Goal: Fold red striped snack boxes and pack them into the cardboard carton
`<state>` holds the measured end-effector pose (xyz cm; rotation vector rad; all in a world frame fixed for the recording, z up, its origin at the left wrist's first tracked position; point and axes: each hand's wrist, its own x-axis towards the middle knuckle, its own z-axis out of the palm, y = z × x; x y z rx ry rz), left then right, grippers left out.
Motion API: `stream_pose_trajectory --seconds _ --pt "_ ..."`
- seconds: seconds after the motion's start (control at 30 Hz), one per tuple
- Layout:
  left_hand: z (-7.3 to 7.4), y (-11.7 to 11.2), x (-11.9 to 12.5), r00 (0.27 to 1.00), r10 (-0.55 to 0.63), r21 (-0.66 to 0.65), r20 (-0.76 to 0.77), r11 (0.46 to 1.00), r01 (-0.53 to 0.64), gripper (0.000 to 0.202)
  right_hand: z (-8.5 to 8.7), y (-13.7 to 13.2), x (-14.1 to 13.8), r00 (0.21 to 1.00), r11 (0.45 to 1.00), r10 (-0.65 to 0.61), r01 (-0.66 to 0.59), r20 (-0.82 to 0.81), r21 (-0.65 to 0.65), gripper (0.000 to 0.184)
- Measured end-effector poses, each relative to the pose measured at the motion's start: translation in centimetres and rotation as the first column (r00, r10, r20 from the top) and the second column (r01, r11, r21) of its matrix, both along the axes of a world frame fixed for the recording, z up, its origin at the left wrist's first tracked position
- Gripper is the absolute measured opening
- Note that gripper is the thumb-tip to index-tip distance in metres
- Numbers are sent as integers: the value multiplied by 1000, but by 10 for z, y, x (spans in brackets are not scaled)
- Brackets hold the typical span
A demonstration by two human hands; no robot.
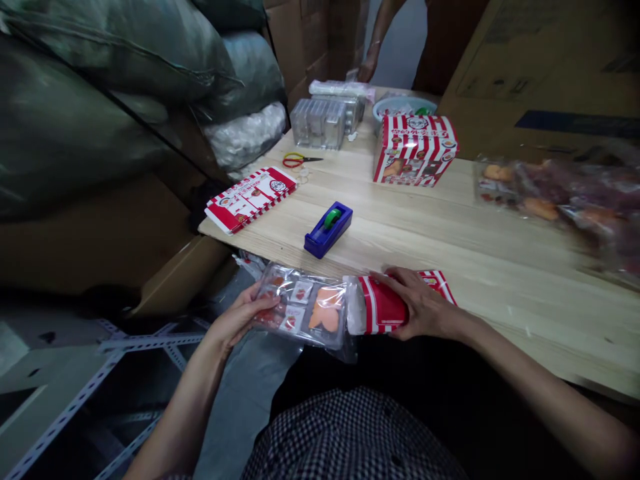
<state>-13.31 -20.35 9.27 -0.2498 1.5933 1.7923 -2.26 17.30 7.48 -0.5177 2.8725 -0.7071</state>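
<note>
My left hand (243, 316) grips the left end of a clear plastic pack of toy food pieces (305, 308), held at the near edge of the wooden table (450, 220). My right hand (417, 303) is wrapped over a red-and-white striped box (387, 303), whose open end meets the right end of the pack. The pack lies partly inside the box mouth. Both hands are closed on what they hold.
A blue tape dispenser (328, 229) sits just beyond the hands. Flat striped boxes (250, 198) lie at the left edge, an assembled striped box (414, 148) farther back, scissors (299, 160), clear trays (323, 122), a bowl (400, 107). More toy packs (560, 200) lie right. Another person's arm (377, 40) shows behind.
</note>
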Motion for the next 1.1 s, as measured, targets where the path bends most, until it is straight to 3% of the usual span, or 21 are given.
stream_pose_trajectory --seconds 0.17,0.4,0.6,0.73,0.87,1.1 --pt "-5 24 -6 988 22 -7 -156 1000 -23 55 1 -3 3 1000 999 11 -12 -28 -31 108" --pt "-9 56 11 924 148 -37 -352 985 -171 62 1 -18 7 997 996 -54 51 -48 -72 106" --pt "3 48 22 864 303 -20 -403 940 -340 63 -5 -20 8 982 987 -150 143 -115 -67 106" --pt "2 35 27 929 182 -54 -323 976 -210 60 -10 -19 9 980 988 -153 148 -127 -51 109" --pt "-8 30 15 964 56 -39 -260 997 -68 63 -13 -20 8 981 990 -139 135 -139 -38 110" --pt "-24 44 -12 959 -170 7 -228 984 177 59 -12 -18 7 981 987 -157 151 -118 -53 111"
